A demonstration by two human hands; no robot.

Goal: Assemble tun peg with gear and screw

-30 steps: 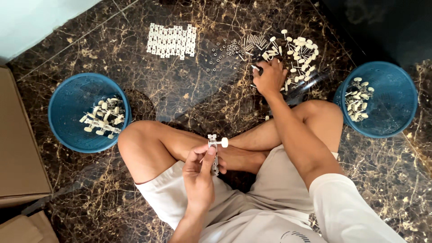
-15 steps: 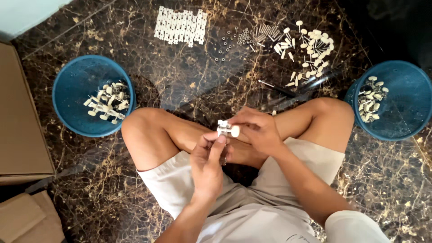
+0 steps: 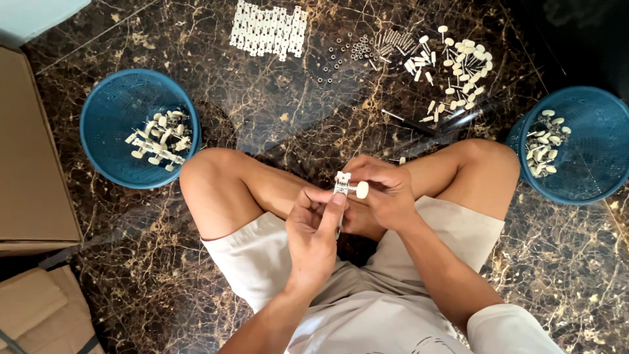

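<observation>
1. Holding a small white-and-metal assembly [image 3: 343,185] above the crossed legs: the left hand [image 3: 314,229] pinches its lower end from below, and the right hand [image 3: 383,193] closes on it from the side, fingers by a round white knob [image 3: 362,189].
2. Progress, as judged: this piece is in mid-assembly; the blue basket [image 3: 105,115] beyond the left hand holds a modest heap of pale, seemingly assembled pieces [image 3: 159,139], so some are done.
3. Remaining stock, ahead of the right hand: loose white knobs [image 3: 458,56], a scatter of small metal pins and washers [image 3: 367,47], and, ahead of both hands, a block of white plates in rows [image 3: 268,29]. Much appears left.
4. A second blue basket [image 3: 590,111], outward of the right hand, holds more white knobbed parts [image 3: 545,141]; assembled or not, I cannot tell.
5. A dark slim tool [image 3: 407,122] lies on the marble floor [image 3: 262,111] just ahead of the right hand.
6. Packages: plain brown cardboard boxes [image 3: 29,170], flat-sided, far outward of the left hand; no label or sign visible.
</observation>
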